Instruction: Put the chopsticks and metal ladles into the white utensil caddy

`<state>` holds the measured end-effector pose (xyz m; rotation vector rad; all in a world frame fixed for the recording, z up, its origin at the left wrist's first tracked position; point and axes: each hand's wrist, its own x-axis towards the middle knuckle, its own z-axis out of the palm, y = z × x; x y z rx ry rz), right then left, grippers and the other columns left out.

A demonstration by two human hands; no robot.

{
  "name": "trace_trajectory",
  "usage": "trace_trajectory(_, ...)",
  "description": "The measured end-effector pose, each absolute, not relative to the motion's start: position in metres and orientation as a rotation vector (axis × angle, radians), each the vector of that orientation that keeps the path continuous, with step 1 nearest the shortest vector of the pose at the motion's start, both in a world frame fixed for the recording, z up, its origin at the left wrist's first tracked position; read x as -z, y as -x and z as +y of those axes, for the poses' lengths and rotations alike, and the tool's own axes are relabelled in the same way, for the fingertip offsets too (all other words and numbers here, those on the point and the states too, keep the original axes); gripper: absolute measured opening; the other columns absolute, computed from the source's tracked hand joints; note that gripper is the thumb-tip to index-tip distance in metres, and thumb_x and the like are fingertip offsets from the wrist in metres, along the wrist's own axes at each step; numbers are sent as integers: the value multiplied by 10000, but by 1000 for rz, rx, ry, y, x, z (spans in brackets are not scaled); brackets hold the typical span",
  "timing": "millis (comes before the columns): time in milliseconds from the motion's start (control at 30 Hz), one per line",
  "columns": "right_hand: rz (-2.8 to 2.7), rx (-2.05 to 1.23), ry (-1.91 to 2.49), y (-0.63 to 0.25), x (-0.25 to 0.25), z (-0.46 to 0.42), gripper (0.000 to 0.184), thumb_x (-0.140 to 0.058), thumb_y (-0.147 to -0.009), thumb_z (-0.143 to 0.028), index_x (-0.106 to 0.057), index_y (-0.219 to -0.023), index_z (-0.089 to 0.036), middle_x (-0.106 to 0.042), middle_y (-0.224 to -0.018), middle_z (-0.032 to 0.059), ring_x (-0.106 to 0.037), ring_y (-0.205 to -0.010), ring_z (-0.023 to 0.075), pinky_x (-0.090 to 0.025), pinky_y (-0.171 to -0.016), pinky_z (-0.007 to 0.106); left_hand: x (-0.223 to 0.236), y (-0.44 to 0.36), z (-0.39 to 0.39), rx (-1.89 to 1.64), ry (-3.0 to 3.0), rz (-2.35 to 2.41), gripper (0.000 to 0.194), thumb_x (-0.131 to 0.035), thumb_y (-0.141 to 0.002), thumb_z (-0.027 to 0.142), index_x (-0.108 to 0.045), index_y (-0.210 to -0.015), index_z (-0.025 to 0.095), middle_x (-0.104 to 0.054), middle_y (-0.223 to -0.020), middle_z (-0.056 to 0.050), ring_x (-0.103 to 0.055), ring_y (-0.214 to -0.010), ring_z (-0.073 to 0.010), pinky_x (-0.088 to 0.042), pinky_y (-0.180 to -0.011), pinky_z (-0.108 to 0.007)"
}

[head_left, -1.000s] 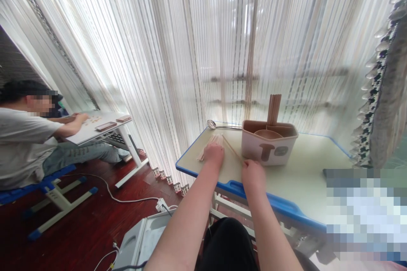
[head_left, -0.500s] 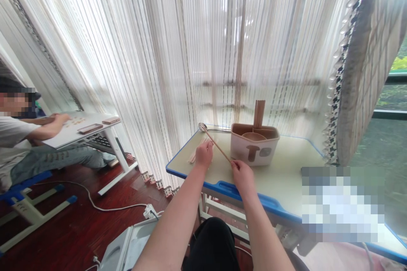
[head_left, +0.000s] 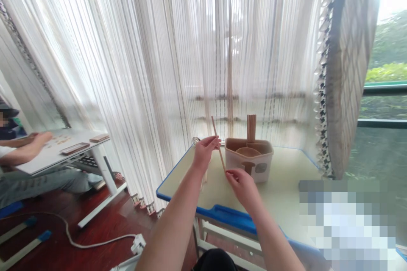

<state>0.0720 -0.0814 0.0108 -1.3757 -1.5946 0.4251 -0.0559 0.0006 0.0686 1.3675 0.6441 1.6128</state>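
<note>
Both my hands hold one thin wooden chopstick point(head_left: 217, 137) above the table. My left hand point(head_left: 205, 150) pinches its middle part, and my right hand point(head_left: 239, 181) pinches its lower end. The stick stands nearly upright, tilted a little to the left at the top. More wooden chopsticks point(head_left: 205, 175) lie on the table under my left hand, mostly hidden by it. Just right of my hands stands a beige compartment holder point(head_left: 249, 159) with several chopsticks point(head_left: 251, 128) upright in its back section and a wooden spoon in the front one.
A metal ladle point(head_left: 196, 140) lies at the table's far left corner. The pale table has a blue rim point(head_left: 222, 212). Striped curtains hang close behind it. At the left another person sits at a white desk point(head_left: 60, 152). A cable and a power strip point(head_left: 137, 245) lie on the dark floor.
Both hands have lifted the chopstick off the table and turned it from lying slanted to nearly upright. The camera has swung to the right.
</note>
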Motion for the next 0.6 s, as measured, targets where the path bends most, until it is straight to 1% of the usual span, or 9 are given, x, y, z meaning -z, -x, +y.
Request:
trace_trajectory(67,-1579,-357,1400,-86,-46,-79,305,-490,-787,-343,-657,-976,-170,-674,-934,78,-615,-777,193,-465,-705,295,-93,40,0,-1662,-1361,569,337,-692,-647,359,-688,-899,136,-695,-823,-92,-637,-770,-158,-514,-724,-310)
trace_trajectory(200,-1600,-192,1494,-118,-116,-65,290,-563,-746,-303,-663,-990,-186,-678,-929,71,-613,-810,191,-453,-705,285,-138,10,4,-1711,-1321,435,306,-711,-630,350,-695,-876,168,-694,-844,-75,-643,-721,-146,-523,-686,-306)
trace_trajectory(300,-1679,-186,1453,-143,-151,-49,262,-584,-730,-299,-682,-948,-193,-683,-904,57,-607,-779,168,-442,-680,262,-167,-9,11,-1786,-1334,367,289,-712,-632,343,-691,-869,180,-691,-826,-58,-643,-697,-133,-535,-674,-307)
trace_trajectory(433,-1800,-262,1307,-169,-172,-26,200,-568,-750,-305,-704,-843,-192,-686,-790,25,-591,-712,134,-425,-622,226,-192,-33,23,-1847,-1385,336,257,-711,-633,334,-693,-836,178,-689,-792,-49,-643,-673,-138,-551,-623,-304)
trace_trajectory(600,-1826,-245,1270,-192,-168,-2,214,-533,-779,-307,-704,-822,-187,-667,-718,-2,-561,-663,105,-397,-575,199,-189,-55,40,-1928,-1421,406,264,-713,-630,335,-696,-834,168,-687,-749,-44,-642,-663,-154,-565,-596,-319)
